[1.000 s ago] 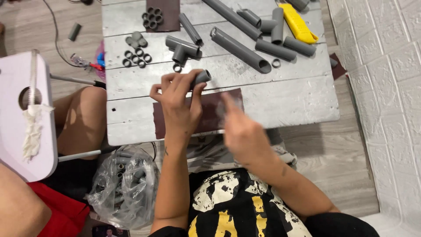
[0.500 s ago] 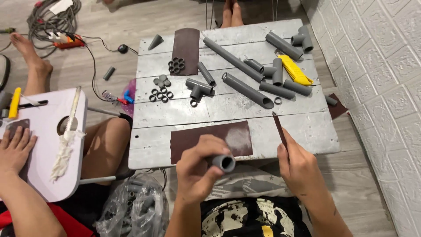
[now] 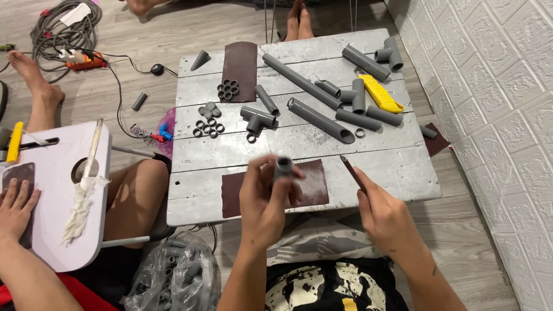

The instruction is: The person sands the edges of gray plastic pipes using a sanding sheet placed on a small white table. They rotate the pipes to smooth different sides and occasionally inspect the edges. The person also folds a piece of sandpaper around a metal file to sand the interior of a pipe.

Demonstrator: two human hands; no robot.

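Right now a short grey pipe piece (image 3: 283, 167) is gripped upright in the fingers of the left hand (image 3: 266, 201), held just above a dark sheet of sandpaper (image 3: 311, 183) at the near edge of the table (image 3: 403, 167). The right hand (image 3: 385, 213) is closed around a thin folded strip of sandpaper (image 3: 351, 171), its tip pointed up and away from the pipe piece. The grip on the small piece looks shallow — it could be dropped and rolled off the near edge, or a fingertip could be rubbed by the strip if it is brought in carelessly. The table is made of whitewashed planks and is crowded with long grey pipes (image 3: 321, 120), a T-joint (image 3: 257, 117), small rings (image 3: 208, 125) and a yellow cutter (image 3: 380, 93). A white brick-pattern wall (image 3: 507, 103) is seen at the right, a wooden floor with coiled cables (image 3: 63, 29) at the left, where another person's hand (image 3: 16, 206) is laid flat on a white board (image 3: 57, 196).
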